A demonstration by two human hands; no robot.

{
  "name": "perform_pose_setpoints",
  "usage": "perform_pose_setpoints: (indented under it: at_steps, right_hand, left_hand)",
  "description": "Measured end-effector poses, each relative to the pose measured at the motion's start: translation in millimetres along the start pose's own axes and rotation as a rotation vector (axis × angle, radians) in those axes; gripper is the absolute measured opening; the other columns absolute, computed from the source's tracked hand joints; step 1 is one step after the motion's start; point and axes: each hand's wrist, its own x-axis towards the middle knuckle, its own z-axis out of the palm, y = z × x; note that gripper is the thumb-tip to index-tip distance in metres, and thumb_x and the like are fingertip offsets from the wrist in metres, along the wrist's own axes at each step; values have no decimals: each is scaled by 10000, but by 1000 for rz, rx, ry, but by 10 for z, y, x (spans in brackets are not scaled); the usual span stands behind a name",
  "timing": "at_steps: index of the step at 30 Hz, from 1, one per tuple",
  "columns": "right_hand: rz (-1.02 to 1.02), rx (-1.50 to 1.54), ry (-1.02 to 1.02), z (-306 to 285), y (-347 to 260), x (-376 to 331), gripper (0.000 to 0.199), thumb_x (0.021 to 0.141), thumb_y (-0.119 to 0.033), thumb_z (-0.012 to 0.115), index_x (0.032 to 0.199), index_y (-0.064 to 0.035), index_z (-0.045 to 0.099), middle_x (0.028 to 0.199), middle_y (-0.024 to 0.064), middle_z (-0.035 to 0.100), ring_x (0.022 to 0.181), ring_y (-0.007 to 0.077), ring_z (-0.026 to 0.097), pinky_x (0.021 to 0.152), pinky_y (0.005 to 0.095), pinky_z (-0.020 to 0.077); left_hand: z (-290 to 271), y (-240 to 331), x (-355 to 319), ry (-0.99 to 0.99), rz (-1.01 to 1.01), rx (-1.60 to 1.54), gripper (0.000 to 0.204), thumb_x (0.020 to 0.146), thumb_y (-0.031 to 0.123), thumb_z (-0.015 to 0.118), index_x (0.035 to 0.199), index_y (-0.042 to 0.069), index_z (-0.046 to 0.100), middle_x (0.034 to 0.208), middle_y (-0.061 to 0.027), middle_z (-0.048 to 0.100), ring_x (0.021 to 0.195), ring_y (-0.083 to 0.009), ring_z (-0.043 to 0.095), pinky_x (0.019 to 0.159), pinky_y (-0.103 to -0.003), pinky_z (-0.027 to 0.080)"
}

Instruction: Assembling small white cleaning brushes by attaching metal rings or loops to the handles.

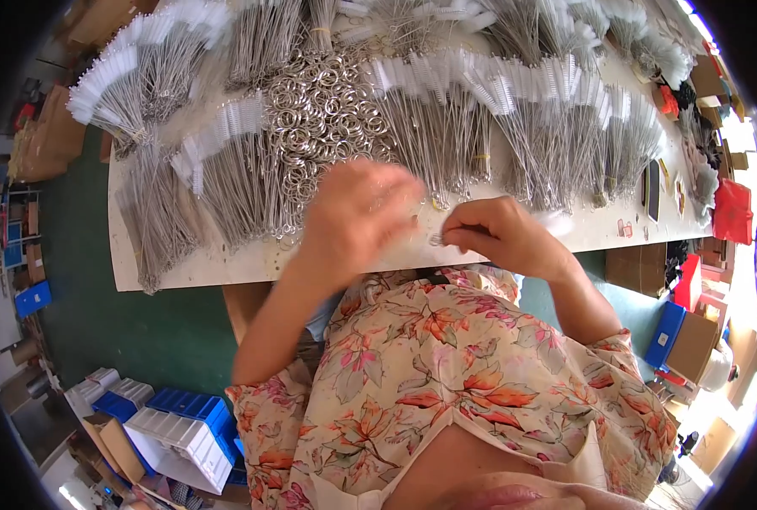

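My right hand (510, 236) is closed in a pinch just above the table's near edge. A small metal loop (436, 240) shows at its fingertips, and a blurred white bristle head (555, 223) sticks out on its far side; together they look like one thin wire brush lying under the hand. Left of it, my left hand (357, 217) is smeared by motion, its fingers pointing right, and what it holds, if anything, cannot be made out. Just beyond that hand lies a heap of shiny metal split rings (323, 106).
Rows of wire brushes with white bristles (548, 110) cover much of the white table (132, 268), with more bundles (153, 212) at left. Blue and white plastic bins (179, 433) stand on the floor at lower left. Cardboard boxes (638, 270) and a red bag (733, 211) are at right.
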Motion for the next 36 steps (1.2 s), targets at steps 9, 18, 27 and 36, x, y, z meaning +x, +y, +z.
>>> perform_pose_setpoints:
  at_steps: [9, 18, 27, 36]
  right_hand:
    - [8, -778, 216, 360, 593, -127, 50, 698, -37, 551, 739, -60, 568, 720, 71, 567, 714, 265, 603, 598, 415, 458]
    - [-271, 262, 543, 52, -238, 452, 113, 821, -89, 615, 880, 3, 641, 883, 89, 588, 585, 129, 509, 542, 257, 429]
    - [-699, -6, 733, 328, -359, 568, 120, 714, -21, 650, 835, -27, 648, 926, 44, 597, 595, 172, 565, 502, 260, 467]
    - [-874, -615, 633, 294, -434, 500, 172, 615, -63, 664, 786, -42, 660, 956, 25, 591, 608, 113, 542, 495, 243, 454]
  left_hand:
    - [95, -1197, 252, 73, -164, 598, 125, 720, 163, 698, 805, 93, 639, 1019, -27, 577, 1034, -254, 463, 880, -409, 346]
    - [0, -117, 258, 307, -576, -430, 92, 843, 100, 623, 874, 16, 598, 769, -31, 611, 665, -81, 558, 600, -216, 449]
    - [-207, 145, 117, 343, -618, -882, 101, 846, 7, 586, 941, -23, 576, 834, -53, 623, 738, -92, 588, 661, -211, 492]
    - [-564, 337, 30, 115, -515, -619, 257, 778, -73, 607, 1034, -47, 599, 1031, -124, 600, 865, -143, 615, 709, -246, 522]
